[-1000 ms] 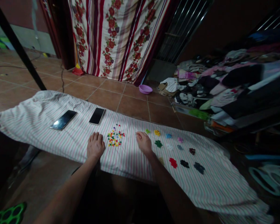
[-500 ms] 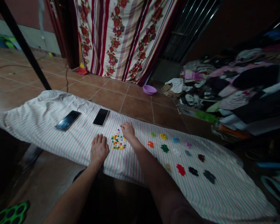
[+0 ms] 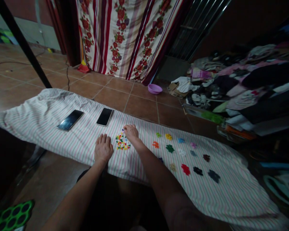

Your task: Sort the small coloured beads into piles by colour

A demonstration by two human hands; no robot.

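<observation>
My left hand (image 3: 104, 147) lies flat on the striped cloth (image 3: 82, 141), fingers stretched out, left of a cluster of small multicoloured pieces (image 3: 122, 142). These pieces look like little beads, set close together and narrowing toward the far end. My right hand (image 3: 132, 131) is over the cluster's far right side, thumb and fingers pinched together. A tiny purple piece (image 3: 122, 130) shows right at its fingertips; whether the fingers grip it or something else is too small to tell. Sorted piles lie right of my right arm, among them green (image 3: 170, 148), yellow (image 3: 168, 137) and red (image 3: 185, 169).
Two phones, a larger one (image 3: 70, 120) and a smaller one (image 3: 105, 116), lie on the cloth at left. Beyond the cloth, a purple basin (image 3: 155, 89) stands on the tiled floor before a flowered curtain (image 3: 120, 38). Clothes (image 3: 231, 77) are heaped at right.
My right hand stays at the far end of the cluster, its fingertips now beside the tiny purple piece. My left hand rests in the same place; the view has shifted slightly.
</observation>
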